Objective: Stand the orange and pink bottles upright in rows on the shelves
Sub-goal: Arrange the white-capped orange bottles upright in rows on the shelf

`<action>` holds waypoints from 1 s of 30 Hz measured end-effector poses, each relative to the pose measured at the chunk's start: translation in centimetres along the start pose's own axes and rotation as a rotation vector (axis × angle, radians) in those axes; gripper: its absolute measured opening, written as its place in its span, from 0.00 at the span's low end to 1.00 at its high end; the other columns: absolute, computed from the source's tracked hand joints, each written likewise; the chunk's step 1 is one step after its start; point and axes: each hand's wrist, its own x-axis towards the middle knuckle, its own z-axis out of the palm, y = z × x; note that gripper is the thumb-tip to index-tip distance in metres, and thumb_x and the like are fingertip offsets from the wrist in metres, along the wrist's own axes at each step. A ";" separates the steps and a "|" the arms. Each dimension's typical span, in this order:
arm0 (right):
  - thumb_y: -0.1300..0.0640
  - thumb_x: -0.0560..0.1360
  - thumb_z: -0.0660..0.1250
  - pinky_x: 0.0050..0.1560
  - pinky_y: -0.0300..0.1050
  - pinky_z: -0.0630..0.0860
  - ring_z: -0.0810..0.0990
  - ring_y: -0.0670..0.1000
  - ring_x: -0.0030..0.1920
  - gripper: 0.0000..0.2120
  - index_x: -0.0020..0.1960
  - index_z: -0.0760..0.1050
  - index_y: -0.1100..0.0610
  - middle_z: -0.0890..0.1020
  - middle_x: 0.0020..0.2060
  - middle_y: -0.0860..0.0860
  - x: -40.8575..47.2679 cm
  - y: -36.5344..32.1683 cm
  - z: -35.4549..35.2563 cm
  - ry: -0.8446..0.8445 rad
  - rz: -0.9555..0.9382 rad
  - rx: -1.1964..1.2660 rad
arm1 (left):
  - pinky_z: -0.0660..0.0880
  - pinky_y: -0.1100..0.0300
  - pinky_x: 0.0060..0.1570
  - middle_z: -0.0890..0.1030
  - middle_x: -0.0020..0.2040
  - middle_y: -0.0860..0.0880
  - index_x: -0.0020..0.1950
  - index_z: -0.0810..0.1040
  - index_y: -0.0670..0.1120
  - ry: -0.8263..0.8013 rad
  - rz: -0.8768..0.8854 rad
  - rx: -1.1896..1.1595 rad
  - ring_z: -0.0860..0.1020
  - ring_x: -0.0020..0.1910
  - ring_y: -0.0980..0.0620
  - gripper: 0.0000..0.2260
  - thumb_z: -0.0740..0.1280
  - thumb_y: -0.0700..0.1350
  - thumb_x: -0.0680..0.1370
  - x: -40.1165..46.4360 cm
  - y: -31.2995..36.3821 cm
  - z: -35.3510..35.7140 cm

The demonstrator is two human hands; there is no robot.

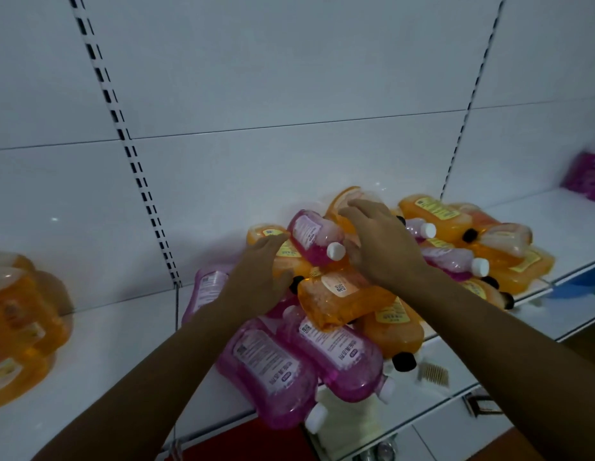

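Translucent plastic, filled nearly full with orange or pink liquid, makes up the whole heap of flat-sided bottles [342, 294] lying every which way on the white metal shelf [123, 344], against its white back panel [256, 161]. They are probably fairly heavy for their size, stiff enough not to buckle but smooth and likely slippery on the broad labelled faces; the narrow waist below the cap, or a grasp across the two thin edges, looks the surest hold. The left hand [256, 277] lies with relaxed, nearly straight fingers against an orange bottle at the left of the pile, gripping nothing that I can see. The right hand [379, 244] hovers spread over the top, fingers lightly bent toward an orange bottle at the back; whether it touches is unclear. Between the hands a small pink bottle with a white screw cap [317, 237] rests tilted on top, easiest to lift first. Two large pink bottles [302, 361] overhang the front edge and could slide off if the pile shifts. To the left, well apart, a group of orange bottles [16, 321] is already on the shelf, blurred. A small comb-like object [434, 374] lies by a black cap, and purple packages [585, 178] sit far right.
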 end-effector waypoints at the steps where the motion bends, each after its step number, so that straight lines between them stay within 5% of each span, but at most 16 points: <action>1: 0.57 0.75 0.69 0.65 0.52 0.69 0.67 0.55 0.70 0.25 0.71 0.69 0.53 0.71 0.70 0.52 -0.1 0.2 0.0 -0.021 -0.012 0.004 | 0.65 0.48 0.68 0.69 0.72 0.45 0.75 0.64 0.47 -0.003 0.003 0.003 0.66 0.71 0.44 0.28 0.67 0.46 0.77 0.1 0.2 0.1; 5: 0.55 0.76 0.67 0.60 0.48 0.72 0.70 0.53 0.67 0.22 0.70 0.69 0.52 0.73 0.68 0.50 -0.3 -0.1 0.6 -0.031 -0.097 0.030 | 0.63 0.44 0.69 0.67 0.74 0.46 0.75 0.63 0.49 -0.038 0.029 0.069 0.64 0.72 0.42 0.31 0.70 0.47 0.74 0.0 0.2 0.2; 9: 0.52 0.78 0.64 0.61 0.44 0.70 0.69 0.52 0.67 0.21 0.70 0.69 0.52 0.72 0.69 0.50 -0.2 -1.3 1.5 -0.066 -0.151 0.058 | 0.57 0.39 0.71 0.54 0.79 0.49 0.78 0.55 0.56 -0.201 0.012 0.336 0.54 0.77 0.39 0.36 0.70 0.55 0.75 0.3 -1.2 0.7; 13: 0.49 0.78 0.64 0.62 0.47 0.71 0.70 0.52 0.67 0.22 0.70 0.68 0.51 0.72 0.68 0.49 -0.4 -1.5 2.5 -0.110 -0.144 0.089 | 0.64 0.36 0.69 0.49 0.80 0.50 0.78 0.53 0.59 -0.256 0.011 0.408 0.56 0.76 0.35 0.35 0.69 0.56 0.76 1.3 -2.2 1.4; 22: 0.47 0.77 0.64 0.59 0.45 0.71 0.72 0.51 0.64 0.20 0.68 0.70 0.51 0.75 0.65 0.48 -0.5 -1.9 3.7 -0.111 -0.177 0.078 | 0.70 0.40 0.65 0.44 0.80 0.43 0.79 0.47 0.44 -0.302 0.023 0.493 0.65 0.71 0.33 0.34 0.62 0.53 0.81 0.5 -2.4 1.0; 26: 0.49 0.77 0.63 0.59 0.48 0.73 0.73 0.52 0.62 0.19 0.67 0.70 0.51 0.75 0.64 0.48 -0.3 -2.9 4.0 -0.141 -0.198 0.115 | 0.74 0.42 0.58 0.50 0.79 0.41 0.77 0.51 0.41 -0.209 0.033 0.372 0.74 0.63 0.35 0.30 0.61 0.50 0.81 -0.3 -2.4 -0.1; 30: 0.50 0.78 0.63 0.60 0.49 0.72 0.72 0.53 0.64 0.20 0.69 0.69 0.51 0.74 0.66 0.49 -0.1 -3.1 4.3 -0.163 -0.194 0.148 | 0.76 0.46 0.50 0.68 0.69 0.39 0.73 0.60 0.41 -0.010 0.019 0.120 0.78 0.53 0.39 0.25 0.63 0.49 0.80 -1.3 -2.7 -1.4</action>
